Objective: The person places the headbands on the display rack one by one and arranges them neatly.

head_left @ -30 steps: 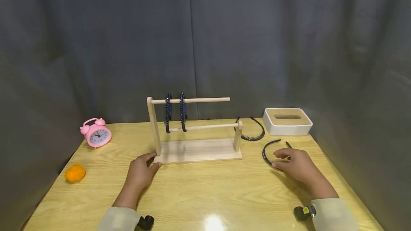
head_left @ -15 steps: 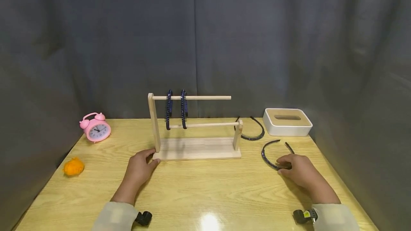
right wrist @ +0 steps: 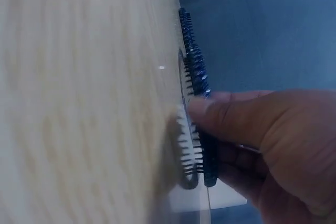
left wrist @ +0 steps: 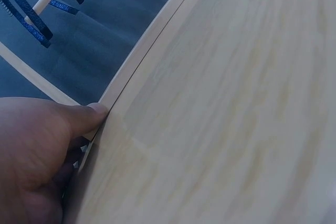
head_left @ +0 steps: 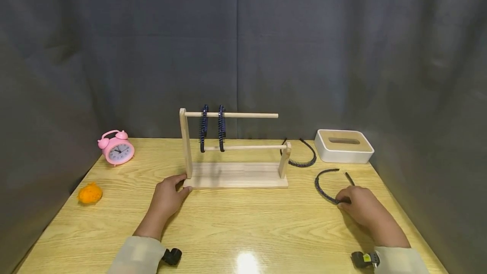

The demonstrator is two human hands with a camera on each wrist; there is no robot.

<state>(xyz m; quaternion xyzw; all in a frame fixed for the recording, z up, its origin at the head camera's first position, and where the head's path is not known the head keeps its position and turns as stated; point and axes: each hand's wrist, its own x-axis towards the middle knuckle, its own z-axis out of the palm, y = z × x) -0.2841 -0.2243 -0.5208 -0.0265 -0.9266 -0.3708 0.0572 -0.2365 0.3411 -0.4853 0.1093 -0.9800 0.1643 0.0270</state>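
Note:
A wooden headband stand (head_left: 236, 175) stands mid-table, with two dark blue toothed headbands (head_left: 222, 129) hanging over its upper rod on the left. My left hand (head_left: 167, 198) grips the left end of its base, thumb (left wrist: 86, 116) at the front edge and fingers round behind. At the right, my right hand (head_left: 359, 204) pinches a dark toothed headband (head_left: 323, 191) by its near curve, thumb (right wrist: 207, 111) on one side. That headband lies low over the table, its two ends pointing away. Part of it is hidden by the fingers.
Another dark headband (head_left: 304, 164) lies behind the stand's right post. A white tissue box (head_left: 344, 151) with a wood-look lid sits at the back right. On the left are a pink alarm clock (head_left: 119, 149) and an orange fluffy ball (head_left: 90, 193). Grey curtains surround the table.
My right hand has moved down onto the near headband, and its fingers have closed on it. My left hand has stayed at the stand's base. The head view has shifted slightly.

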